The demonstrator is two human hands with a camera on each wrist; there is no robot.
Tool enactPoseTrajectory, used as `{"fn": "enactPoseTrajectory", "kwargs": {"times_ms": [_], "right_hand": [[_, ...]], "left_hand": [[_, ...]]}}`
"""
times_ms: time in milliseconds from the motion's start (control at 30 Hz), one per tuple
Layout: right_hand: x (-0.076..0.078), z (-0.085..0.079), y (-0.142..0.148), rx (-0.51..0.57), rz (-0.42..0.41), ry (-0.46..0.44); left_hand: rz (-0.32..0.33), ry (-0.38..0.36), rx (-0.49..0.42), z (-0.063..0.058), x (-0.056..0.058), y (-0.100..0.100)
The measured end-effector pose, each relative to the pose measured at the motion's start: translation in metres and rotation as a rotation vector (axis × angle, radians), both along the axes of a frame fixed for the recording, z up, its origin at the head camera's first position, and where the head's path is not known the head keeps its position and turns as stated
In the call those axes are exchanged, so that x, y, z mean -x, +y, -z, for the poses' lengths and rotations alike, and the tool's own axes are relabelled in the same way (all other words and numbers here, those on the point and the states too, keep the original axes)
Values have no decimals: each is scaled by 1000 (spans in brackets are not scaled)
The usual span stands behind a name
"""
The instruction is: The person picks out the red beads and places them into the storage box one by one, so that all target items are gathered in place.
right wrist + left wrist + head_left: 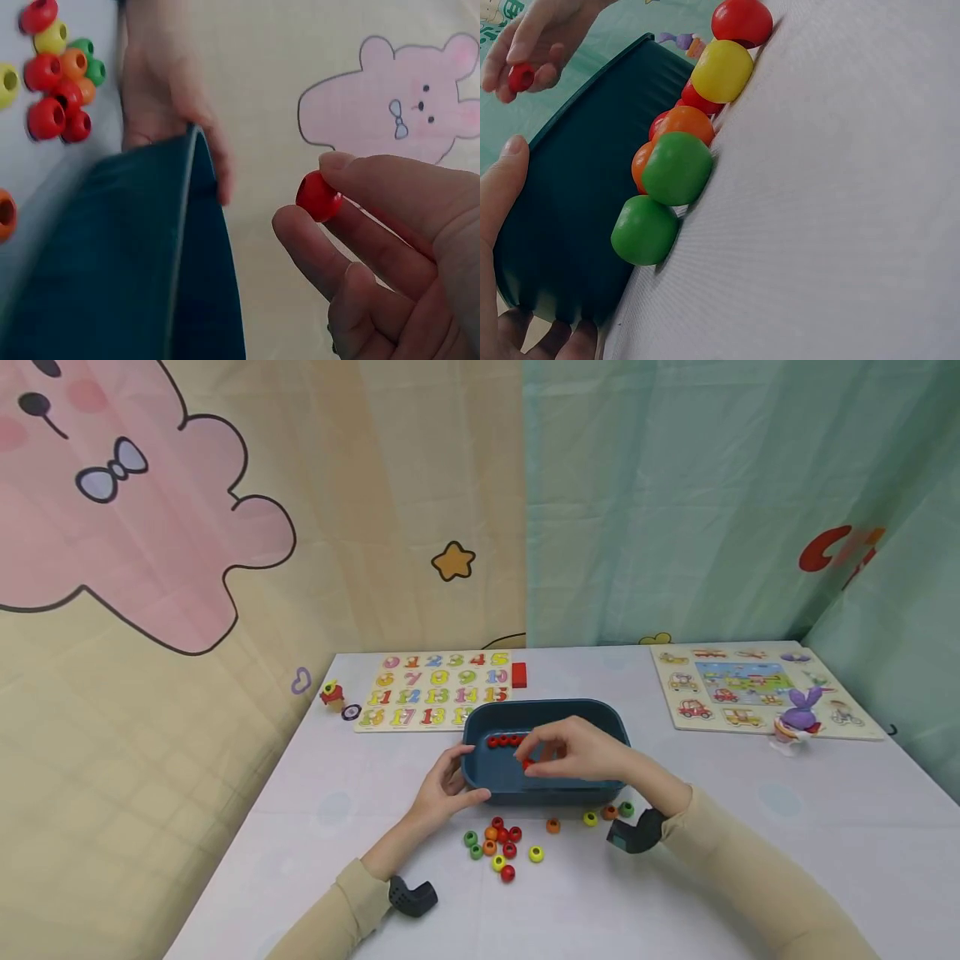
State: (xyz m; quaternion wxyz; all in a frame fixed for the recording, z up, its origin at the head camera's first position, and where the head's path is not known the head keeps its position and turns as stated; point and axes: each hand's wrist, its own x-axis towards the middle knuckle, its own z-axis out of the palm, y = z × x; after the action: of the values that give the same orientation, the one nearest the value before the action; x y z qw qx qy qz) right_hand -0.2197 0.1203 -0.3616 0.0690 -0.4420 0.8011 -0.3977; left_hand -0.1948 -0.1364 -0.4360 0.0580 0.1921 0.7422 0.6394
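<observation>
From where I sit, the gap that counts is between the red bead (319, 196) and the row of red beads (498, 741) in the dark blue tray (540, 798). My right hand (573, 750) has that bead pinched between thumb and fingertips, the fingers close together around it. It hangs over the tray, above the rim as the left wrist view shows it, and sits to the right of most of the row and nearer the worktop's (585, 902) front edge. The bead is round, so I read no long axis on it; its hole shows in both wrist views. The row itself runs roughly parallel to the worktop's far edge, its right end partly hidden behind my right fingers. The right hand is clearly the nearer one. My left hand (442, 789) grips the tray's left end, thumb at the near corner, fingers round the end wall. Loose beads (510, 850) lie on the worktop between the tray and its front edge.
</observation>
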Motion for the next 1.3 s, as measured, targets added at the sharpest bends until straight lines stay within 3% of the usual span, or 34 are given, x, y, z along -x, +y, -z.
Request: {"fn": "enactPoseTrajectory", "kwargs": {"times_ms": [133, 200, 367, 467, 700, 1033, 1300], "right_hand": [[17, -14, 0, 22, 93, -85], [30, -14, 0, 27, 142, -111], [66, 7, 4, 39, 230, -157], [75, 16, 6, 47, 261, -181], [86, 37, 10, 43, 296, -264], [94, 51, 10, -166, 308, -134], [96, 58, 7, -260, 304, -126]], "left_hand": [[3, -15, -18, 1, 1, 0], [7, -18, -28, 1, 1, 0], [17, -19, -36, 1, 1, 0], [19, -28, -31, 2, 1, 0], [25, -29, -24, 1, 1, 1], [27, -3, -21, -1, 1, 0], [25, -3, -13, -1, 1, 0]]}}
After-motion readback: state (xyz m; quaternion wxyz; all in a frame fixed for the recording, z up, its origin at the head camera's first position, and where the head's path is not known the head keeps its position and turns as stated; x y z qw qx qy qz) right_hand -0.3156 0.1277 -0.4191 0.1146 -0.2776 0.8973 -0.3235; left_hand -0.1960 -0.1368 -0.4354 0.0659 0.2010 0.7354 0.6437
